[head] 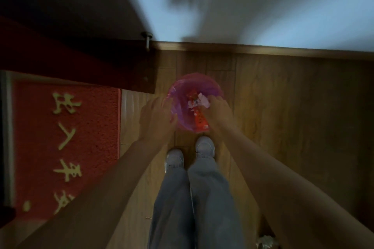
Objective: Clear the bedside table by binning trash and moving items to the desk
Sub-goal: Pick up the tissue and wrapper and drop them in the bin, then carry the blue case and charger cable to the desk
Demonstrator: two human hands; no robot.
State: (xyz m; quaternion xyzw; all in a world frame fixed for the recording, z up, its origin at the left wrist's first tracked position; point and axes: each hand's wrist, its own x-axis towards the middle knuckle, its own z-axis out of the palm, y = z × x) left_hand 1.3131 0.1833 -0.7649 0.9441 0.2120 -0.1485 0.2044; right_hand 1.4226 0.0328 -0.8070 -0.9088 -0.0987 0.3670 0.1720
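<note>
Setting: wood-plank floor [283, 107] below a pale wall; the bin [210, 85], lined in pink plastic, is taken as landmark.
Right fingers: curled over white crumpled paper [203, 100] just inside the bin's right rim; whether the paper is pinched or only touched cannot be told through the blur.
Right hand [217, 111]: laid above the bin's near-right edge; a red wrapper [200, 121] runs beside its palm, its lower end over the near rim. Actual grip on it is not shown.
Left fingers: bent over the bin's left rim, apparently touching the liner; a firm hold cannot be confirmed.
Left hand [156, 116]: placed at the bin's left side.
Feet: grey shoes [205, 146] stand just short of the bin.
Surroundings: red mat [66, 137] well left of the bin; dark wooden furniture [81, 46] beyond-left.
Step judged: trash being dropped in.
Method advised: the liner should be kept spread by the left hand; the wrapper's overhanging end should be tipped inward before release, so nothing is left across the rim.
</note>
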